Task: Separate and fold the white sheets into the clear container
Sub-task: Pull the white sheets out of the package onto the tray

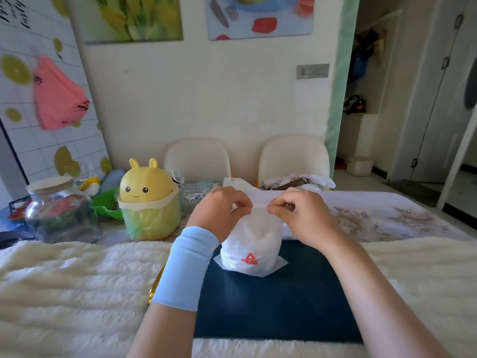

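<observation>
A white sheet [251,244] with a red logo hangs upright over the dark blue mat [278,306], its lower edge resting on the mat. My left hand [219,211] pinches its top edge on the left, and my right hand [299,215] pinches the same edge on the right. The top edge is stretched between the two hands. A pale blue sleeve covers my left forearm. A clear container [193,196] stands behind my left hand, partly hidden. More white sheets [299,180] lie heaped at the table's far side.
A yellow rabbit-shaped bin [149,200] with a green liner stands left of my hands. Further left are a glass jar [59,210] with a wooden lid and a green bowl [108,202]. Fluffy white cloth [72,285] covers the near table. Two cream chairs [197,157] stand behind.
</observation>
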The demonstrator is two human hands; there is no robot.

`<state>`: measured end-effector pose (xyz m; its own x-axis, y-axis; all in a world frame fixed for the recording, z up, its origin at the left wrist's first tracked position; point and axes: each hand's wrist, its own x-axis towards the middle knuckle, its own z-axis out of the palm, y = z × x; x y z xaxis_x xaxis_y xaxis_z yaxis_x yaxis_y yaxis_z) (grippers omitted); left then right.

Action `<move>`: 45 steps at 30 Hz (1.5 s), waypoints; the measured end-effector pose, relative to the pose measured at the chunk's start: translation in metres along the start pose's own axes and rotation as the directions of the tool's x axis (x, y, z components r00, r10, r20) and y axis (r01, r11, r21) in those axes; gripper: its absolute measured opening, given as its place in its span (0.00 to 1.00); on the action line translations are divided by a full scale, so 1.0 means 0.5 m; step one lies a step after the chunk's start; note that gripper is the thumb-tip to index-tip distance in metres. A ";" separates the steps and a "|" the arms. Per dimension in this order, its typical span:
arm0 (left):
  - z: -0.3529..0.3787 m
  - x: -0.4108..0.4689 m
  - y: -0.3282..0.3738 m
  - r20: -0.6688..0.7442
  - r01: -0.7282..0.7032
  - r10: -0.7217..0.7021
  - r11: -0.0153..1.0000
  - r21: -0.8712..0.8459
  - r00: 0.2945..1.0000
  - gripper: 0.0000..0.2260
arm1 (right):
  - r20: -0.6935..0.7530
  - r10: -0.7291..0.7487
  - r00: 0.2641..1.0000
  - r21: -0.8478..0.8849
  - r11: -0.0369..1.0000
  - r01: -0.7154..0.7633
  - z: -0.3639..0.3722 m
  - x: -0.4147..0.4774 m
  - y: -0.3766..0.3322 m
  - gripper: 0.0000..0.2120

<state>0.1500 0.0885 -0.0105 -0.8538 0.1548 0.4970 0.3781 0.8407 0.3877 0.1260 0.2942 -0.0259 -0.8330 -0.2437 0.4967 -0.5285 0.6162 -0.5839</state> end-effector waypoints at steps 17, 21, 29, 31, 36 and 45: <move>-0.023 -0.012 -0.031 0.084 0.149 -0.151 0.988 0.026 0.985 0.07 | 0.002 -0.078 0.997 -0.192 0.978 0.077 -0.022 -0.002 0.002 0.04; -0.005 -0.008 0.006 -0.042 0.022 -0.016 0.991 0.131 0.999 0.09 | 0.019 -0.100 0.995 -0.184 0.978 0.102 -0.014 -0.004 -0.006 0.06; 0.034 -0.008 0.033 -0.092 -0.057 0.073 0.984 0.170 0.993 0.06 | -0.039 -0.215 0.976 -0.260 0.945 0.198 -0.025 0.000 0.009 0.02; 0.032 -0.007 0.035 -0.121 -0.065 0.084 0.986 0.154 0.989 0.05 | -0.057 -0.242 0.969 -0.257 0.941 0.220 -0.029 0.000 0.005 0.03; 0.021 -0.012 0.053 -0.218 0.044 -0.007 0.985 0.168 0.976 0.15 | -0.092 -0.319 0.943 -0.286 0.916 0.282 -0.033 0.001 -0.025 0.04; 0.060 -0.020 0.077 0.274 0.479 -0.416 0.848 -0.226 0.867 0.61 | -0.077 -0.212 0.974 -0.287 0.940 0.182 -0.038 -0.003 -0.021 0.04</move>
<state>0.1623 0.1348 -0.0241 -0.9957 -0.0736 0.0571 -0.0069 0.6698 0.7425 0.1361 0.3024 -0.0084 -0.6870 -0.3104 0.6570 -0.6014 0.7503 -0.2744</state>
